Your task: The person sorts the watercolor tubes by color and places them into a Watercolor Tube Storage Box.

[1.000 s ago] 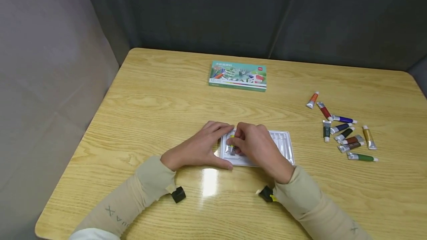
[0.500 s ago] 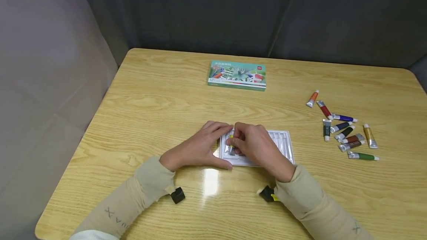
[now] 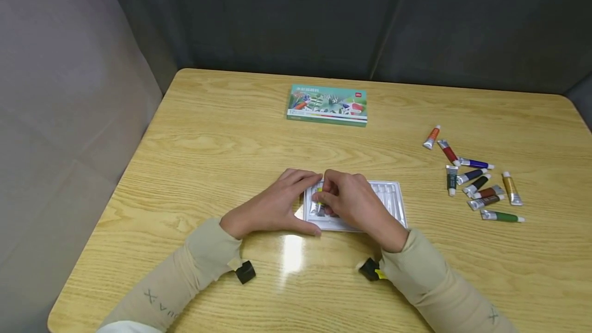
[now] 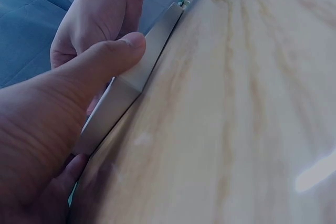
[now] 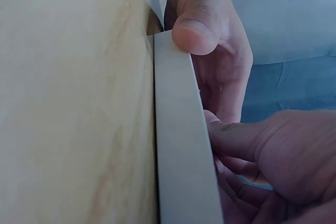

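Observation:
In the head view, a white plastic tray (image 3: 388, 197) with moulded slots lies flat on the table. My left hand (image 3: 273, 204) grips its left end, thumb along the near edge and fingers at the far corner. The left wrist view shows that thumb (image 4: 123, 53) against the tray's side wall (image 4: 113, 108). My right hand (image 3: 353, 197) reaches over the tray, its curled fingers and thumb pinching a yellow paint tube (image 3: 319, 189) at the leftmost slots. The silver end of a tube shows below the thumb; the right fingertips are partly hidden.
Several loose paint tubes, among them an orange one (image 3: 431, 137), a gold one (image 3: 512, 188) and a green one (image 3: 502, 216), lie scattered to the right. A green illustrated paint box (image 3: 327, 106) lies farther back. The wooden table (image 3: 222, 127) meets dark curtains behind.
Both hands stay almost still at the tray; the right fingers shift very slightly left over the slots. The loose tubes and the box keep their places, apart from a slight camera shift.

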### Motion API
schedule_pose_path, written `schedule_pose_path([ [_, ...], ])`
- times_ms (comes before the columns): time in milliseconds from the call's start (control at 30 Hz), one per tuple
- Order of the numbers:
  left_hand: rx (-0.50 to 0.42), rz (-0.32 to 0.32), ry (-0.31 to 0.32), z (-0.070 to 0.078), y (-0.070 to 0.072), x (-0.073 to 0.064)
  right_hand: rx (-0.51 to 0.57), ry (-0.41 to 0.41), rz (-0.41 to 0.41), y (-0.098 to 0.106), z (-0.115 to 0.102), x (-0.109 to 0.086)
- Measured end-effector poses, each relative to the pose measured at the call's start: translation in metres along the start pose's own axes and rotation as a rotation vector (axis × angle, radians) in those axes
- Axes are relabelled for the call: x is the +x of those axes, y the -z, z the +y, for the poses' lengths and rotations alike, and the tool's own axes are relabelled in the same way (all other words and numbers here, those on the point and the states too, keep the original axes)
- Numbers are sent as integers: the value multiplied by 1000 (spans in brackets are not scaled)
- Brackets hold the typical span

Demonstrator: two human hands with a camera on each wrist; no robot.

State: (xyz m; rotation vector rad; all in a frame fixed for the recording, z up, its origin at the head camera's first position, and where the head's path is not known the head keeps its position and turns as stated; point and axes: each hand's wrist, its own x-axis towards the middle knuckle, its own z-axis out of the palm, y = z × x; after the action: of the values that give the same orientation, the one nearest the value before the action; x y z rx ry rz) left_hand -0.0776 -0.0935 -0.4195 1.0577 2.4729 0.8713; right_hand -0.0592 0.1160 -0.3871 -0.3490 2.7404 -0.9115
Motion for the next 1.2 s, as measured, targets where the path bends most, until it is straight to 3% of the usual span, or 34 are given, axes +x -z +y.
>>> schedule_pose_path([
  [400, 4, 2, 3, 0, 2, -2, -23, 39, 5, 0, -3, -1],
  [700, -4, 5, 11, -1, 1, -2, -34, 79, -21, 17, -2, -5],
  [1000, -3, -2, 29, -1, 1, -1, -7, -67, -1, 59, 11, -7],
  [1200, 1, -5, 32, -1, 1, 0, -2, -179, 27, 91, 33, -10],
])
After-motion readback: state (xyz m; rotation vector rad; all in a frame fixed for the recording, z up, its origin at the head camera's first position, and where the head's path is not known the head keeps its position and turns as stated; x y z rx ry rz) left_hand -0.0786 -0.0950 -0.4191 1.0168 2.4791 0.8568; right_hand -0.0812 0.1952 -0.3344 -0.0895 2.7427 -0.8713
